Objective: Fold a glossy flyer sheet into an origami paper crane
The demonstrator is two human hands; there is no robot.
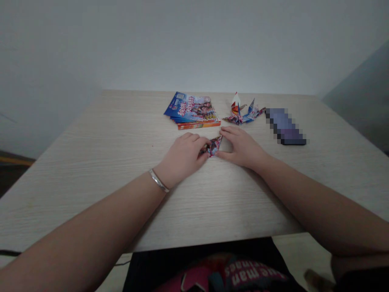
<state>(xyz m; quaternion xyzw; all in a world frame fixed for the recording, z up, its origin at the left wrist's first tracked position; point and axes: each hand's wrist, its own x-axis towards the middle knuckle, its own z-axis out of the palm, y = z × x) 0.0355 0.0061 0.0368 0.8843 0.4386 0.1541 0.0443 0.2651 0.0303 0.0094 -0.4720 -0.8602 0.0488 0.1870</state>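
Observed at the worktop (91, 162): a small folded paper (215, 145), printed in colour, lay just on the near side of the leaflet stack (197, 109), between the two hands. The left hand (187, 153), with a silver bracelet (159, 181) at its wrist, was narrowed on the paper, thumb and fingers on its left part; this appeared to keep the piece steady against the surface. The right hand (241, 147) stood wide, thumb and forefinger well apart, their tips at the paper's right edge, which seemed to fix that edge at two points. Layers under the left hand's fingers were hidden and could not be inspected.

The stack was slightly fanned, probably so that its sheets came apart easily. Just right of it stood winged paper figures (244, 115), presumably set there out of the hands' way. Further right of the stack lay a dark rectangular device (285, 125), its display pixelated and unreadable.

As to room: left of the stack, wood-grain surface ran to the worktop's left edge; behind the stack, the far edge met the wall (194, 44) after little depth. The tightest clearance noted was at the stack's near right corner, just beside the right forefinger.
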